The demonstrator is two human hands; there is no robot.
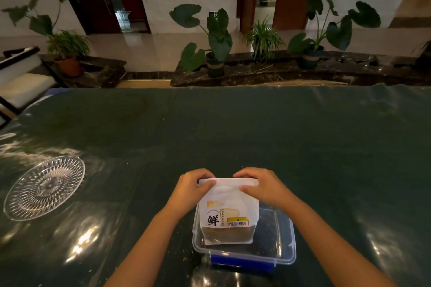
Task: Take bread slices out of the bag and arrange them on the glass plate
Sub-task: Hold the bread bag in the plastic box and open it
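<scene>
Just one camera here, worn on the person's head, looking forward and down over a dark green table [233, 128]. It sits close above the left hand [191, 187] and right hand [263, 185], low in the middle. Wide lens, so past the fingertips you get the far table edge, potted plants [217, 37] and doorways bending at the edges.

Two bare forearms enter from the near edge, with no sleeve on either up to the frame edge. The left hand [191, 187] and right hand [263, 185] wear no glove, ring, watch or bracelet; fingers [205, 173] short-nailed, unpainted.
</scene>
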